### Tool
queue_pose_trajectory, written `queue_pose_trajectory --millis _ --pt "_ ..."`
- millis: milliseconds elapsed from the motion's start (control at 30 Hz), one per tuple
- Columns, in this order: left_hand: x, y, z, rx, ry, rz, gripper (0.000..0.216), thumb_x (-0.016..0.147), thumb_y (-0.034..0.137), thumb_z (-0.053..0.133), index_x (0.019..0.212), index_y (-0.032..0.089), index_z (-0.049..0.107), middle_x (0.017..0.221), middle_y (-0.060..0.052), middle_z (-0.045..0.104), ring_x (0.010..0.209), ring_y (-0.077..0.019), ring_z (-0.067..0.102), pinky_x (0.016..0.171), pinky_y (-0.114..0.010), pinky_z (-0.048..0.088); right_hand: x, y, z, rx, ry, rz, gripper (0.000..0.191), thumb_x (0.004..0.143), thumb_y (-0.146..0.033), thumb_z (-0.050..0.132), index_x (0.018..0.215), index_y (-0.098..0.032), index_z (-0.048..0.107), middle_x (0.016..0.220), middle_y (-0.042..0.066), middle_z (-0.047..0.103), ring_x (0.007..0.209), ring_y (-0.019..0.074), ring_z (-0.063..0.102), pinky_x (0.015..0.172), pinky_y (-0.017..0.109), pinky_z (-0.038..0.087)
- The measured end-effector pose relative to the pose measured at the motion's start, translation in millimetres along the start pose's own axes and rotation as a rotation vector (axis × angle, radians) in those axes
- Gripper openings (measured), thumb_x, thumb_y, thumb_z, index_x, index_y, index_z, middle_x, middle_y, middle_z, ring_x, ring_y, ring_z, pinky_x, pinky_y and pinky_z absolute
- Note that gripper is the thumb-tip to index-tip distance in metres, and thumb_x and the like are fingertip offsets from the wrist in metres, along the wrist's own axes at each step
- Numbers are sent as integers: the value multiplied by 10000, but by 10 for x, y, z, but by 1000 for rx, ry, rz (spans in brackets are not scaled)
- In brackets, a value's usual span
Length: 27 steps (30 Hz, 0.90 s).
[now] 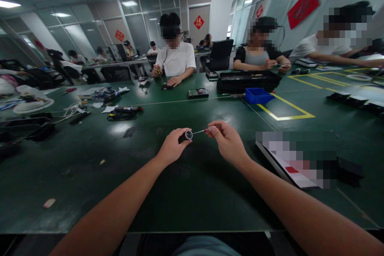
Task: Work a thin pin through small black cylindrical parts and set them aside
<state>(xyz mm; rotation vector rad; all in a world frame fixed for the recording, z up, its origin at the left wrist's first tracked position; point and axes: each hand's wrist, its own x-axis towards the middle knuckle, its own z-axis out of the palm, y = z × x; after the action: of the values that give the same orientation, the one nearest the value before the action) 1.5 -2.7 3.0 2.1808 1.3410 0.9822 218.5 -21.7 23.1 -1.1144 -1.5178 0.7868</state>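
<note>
A wide table (pixel 99 192) with a dark green mat fills the lower part of the view, marked on its right side with yellow tape lines (pixel 286 110) that box off a rectangle. The room is an open office with glass partitions, ceiling light panels and red paper decorations (pixel 303 6) on the walls. Across the table a person in a white shirt (pixel 177 61) works on a small item, a second person in a dark top (pixel 258 56) sits further right, and a third person's arm (pixel 339 59) stretches along the far right edge. A blue plastic bin (pixel 258 95) stands beside a black tray (pixel 244 81), a circuit board (pixel 198 93) lies near the middle, and a tangle of black cable (pixel 121 115) and white scraps sit to the left. A flat white-edged panel (pixel 288 168) lies just right of the wearer's right forearm. Both forearms reach forward over the mat. The left hand (pixel 172 147) is curled closed around a small black cylindrical part with a round silvery end (pixel 187 135), holding it clear of the table with that end facing right. The right hand (pixel 228 142) pinches a small screwdriver with a reddish handle (pixel 207 130) between thumb and fingers, its thin metal shaft pointing left with the tip at the round end of the part.
</note>
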Motion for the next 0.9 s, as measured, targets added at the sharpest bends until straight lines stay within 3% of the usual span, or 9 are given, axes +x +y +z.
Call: queue_pose_trajectory --millis 200,400,567,767,900 --pt "-5 -17 -9 8 -13 19 378 864 191 696 1235 244 650 1211 -46 672 1151 -230 593 1045 -415 431 -15 -115 -49 -242 13 45 343 903 -524 585 777 -210 645 668 8 655 605 172 582 581 311 416" --pt "-13 -9 -22 45 -32 28 383 859 206 708 1236 254 656 1196 -41 678 1136 -233 595 1022 -422 443 -29 -116 -33 -157 -55 -8 143 899 -306 537 937 -217 643 773 3 662 673 170 599 601 294 422" --pt "-16 24 -32 62 -44 47 373 863 207 703 1232 248 662 1190 -50 688 1128 -240 602 1021 -429 445 -19 -115 -32 -215 -63 23 335 972 -454 436 866 -220 652 595 -21 557 568 170 549 565 306 391" --pt "-18 16 -13 65 -37 62 384 855 212 716 1233 246 661 1183 -49 692 1109 -238 611 1003 -418 454 -16 -64 -18 -167 -45 -2 269 964 -385 459 1125 -227 606 761 3 635 672 182 600 618 312 433" --pt "-18 0 -11 52 -38 62 380 855 204 714 1229 249 661 1182 -45 689 1111 -232 609 1012 -414 445 -27 -41 -19 -204 -57 -6 323 992 -441 403 1010 -227 646 757 17 629 676 186 594 628 326 443"
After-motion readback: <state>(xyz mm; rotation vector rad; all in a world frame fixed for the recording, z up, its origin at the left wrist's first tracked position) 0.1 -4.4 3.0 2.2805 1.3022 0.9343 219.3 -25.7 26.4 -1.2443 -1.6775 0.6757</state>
